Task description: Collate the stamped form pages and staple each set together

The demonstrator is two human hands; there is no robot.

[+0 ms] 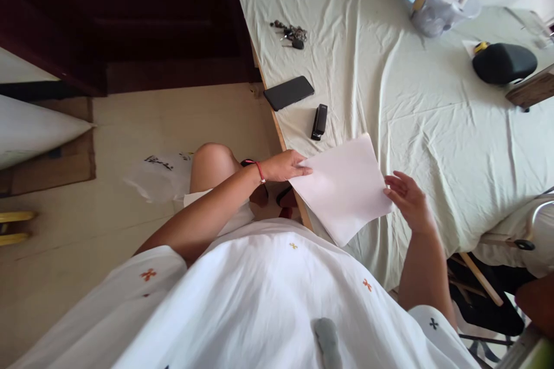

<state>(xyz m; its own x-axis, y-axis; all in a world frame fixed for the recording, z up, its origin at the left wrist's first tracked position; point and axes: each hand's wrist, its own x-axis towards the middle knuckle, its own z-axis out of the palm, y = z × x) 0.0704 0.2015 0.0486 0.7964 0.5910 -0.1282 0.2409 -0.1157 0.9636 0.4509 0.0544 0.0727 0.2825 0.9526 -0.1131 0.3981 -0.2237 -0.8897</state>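
Note:
My left hand (286,165) pinches the left edge of white paper (344,187), thumb on top and fingers beneath. Whether it is one sheet or a thin stack I cannot tell. At the paper's right edge is my right hand (405,196), its fingers apart and the thumb close to or touching the edge. The paper is tilted over the near edge of the cloth-covered table. Just beyond it a black stapler (319,121) rests on the cloth, with a black smartphone (289,93) to its left.
A bunch of keys (292,34) lies farther back on the pale green tablecloth (437,86). At the right are a black rounded object (504,63) and a clear plastic tub (441,8) with things in it. A plastic bag (158,176) lies on the floor at left.

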